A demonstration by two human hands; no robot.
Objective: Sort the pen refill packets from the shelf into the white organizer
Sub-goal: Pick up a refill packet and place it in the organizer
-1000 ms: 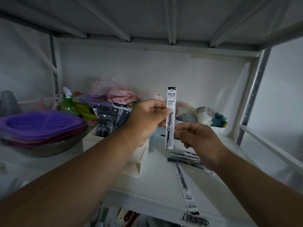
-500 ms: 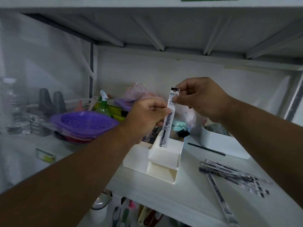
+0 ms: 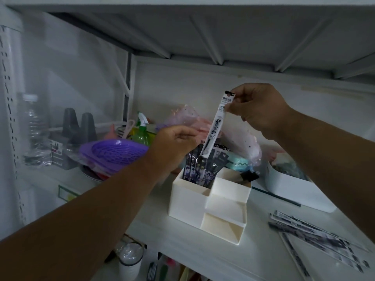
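Note:
My right hand [image 3: 257, 110] pinches the top of a white pen refill packet [image 3: 215, 126]. The packet hangs tilted, and its lower end dips among several dark packets [image 3: 199, 169] standing in the tall back-left compartment of the white organizer [image 3: 188, 199]. To the packet's left, just apart from it, my left hand [image 3: 174, 147] hovers with loosely curled fingers and holds nothing I can see. Several more refill packets [image 3: 316, 238] lie loose on the shelf at the right.
A white bin [image 3: 294, 191] stands behind and to the right of the organizer, with a thin dark stick [image 3: 280, 196] lying in front of it. A purple basket [image 3: 115, 151], a green spray bottle [image 3: 142, 130] and a clear water bottle [image 3: 34, 128] crowd the left.
The right hand moved from below the packet to its top and took hold there. The left hand let go. The packet's lower end went down into the tall compartment.

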